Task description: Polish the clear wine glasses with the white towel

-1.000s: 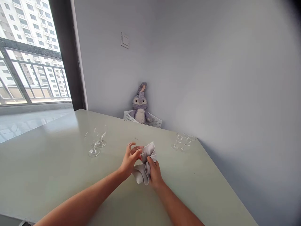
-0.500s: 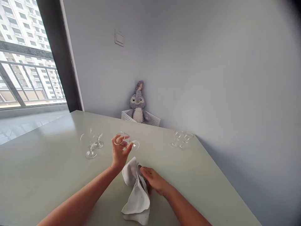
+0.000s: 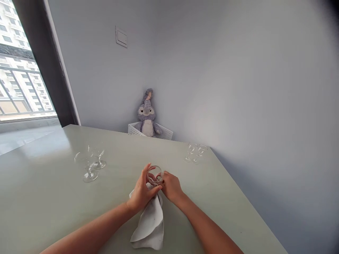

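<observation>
My left hand (image 3: pixel 141 194) is closed around the bowl of a clear stemmed glass (image 3: pixel 155 168), whose round rim faces up toward me. Against the glass's right side, my right hand (image 3: pixel 171 187) has its fingers curled; it grips a white cloth (image 3: pixel 149 225) that hangs down below both hands onto the table. The fingers of both hands hide the glass's stem and foot. Where exactly the cloth meets the glass cannot be made out.
Two stemmed glasses, a nearer glass (image 3: pixel 90 175) and a farther glass (image 3: pixel 100 163), stand at the left on the pale green table (image 3: pixel 47 197). Two smaller stemmed glasses (image 3: pixel 191 149) stand by the far right edge. Behind the table, a plush rabbit (image 3: pixel 147 120) sits in a white basket (image 3: pixel 166 133).
My left hand has brought the glass right and toward me, and tipped its rim upward. My right hand has risen with the cloth to meet it. The view has shifted right.
</observation>
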Demonstrator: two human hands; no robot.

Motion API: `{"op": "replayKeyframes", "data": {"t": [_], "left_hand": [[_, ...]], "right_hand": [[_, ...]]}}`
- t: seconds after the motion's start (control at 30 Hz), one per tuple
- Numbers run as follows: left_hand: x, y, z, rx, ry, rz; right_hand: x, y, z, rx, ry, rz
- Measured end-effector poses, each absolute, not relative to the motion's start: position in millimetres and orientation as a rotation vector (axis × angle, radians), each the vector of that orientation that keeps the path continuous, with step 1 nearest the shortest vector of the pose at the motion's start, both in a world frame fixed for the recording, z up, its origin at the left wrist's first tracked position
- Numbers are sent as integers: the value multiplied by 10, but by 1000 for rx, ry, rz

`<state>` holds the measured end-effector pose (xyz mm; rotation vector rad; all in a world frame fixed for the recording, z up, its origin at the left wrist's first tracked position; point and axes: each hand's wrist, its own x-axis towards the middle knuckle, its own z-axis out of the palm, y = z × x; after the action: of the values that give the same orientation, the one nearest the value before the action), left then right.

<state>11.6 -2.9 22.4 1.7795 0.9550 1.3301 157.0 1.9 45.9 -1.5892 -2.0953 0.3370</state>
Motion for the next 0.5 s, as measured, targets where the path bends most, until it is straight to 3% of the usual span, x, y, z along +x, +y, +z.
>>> {"op": "replayKeyframes", "data": {"t": [0.27, 0.5], "left_hand": [[187, -180, 169, 2502, 696, 628], [186, -140, 240, 2498, 713, 605]], "right_hand": [[2850, 247, 72, -1805, -1285, 319], [3760, 483, -17, -2074, -1005, 189]]}}
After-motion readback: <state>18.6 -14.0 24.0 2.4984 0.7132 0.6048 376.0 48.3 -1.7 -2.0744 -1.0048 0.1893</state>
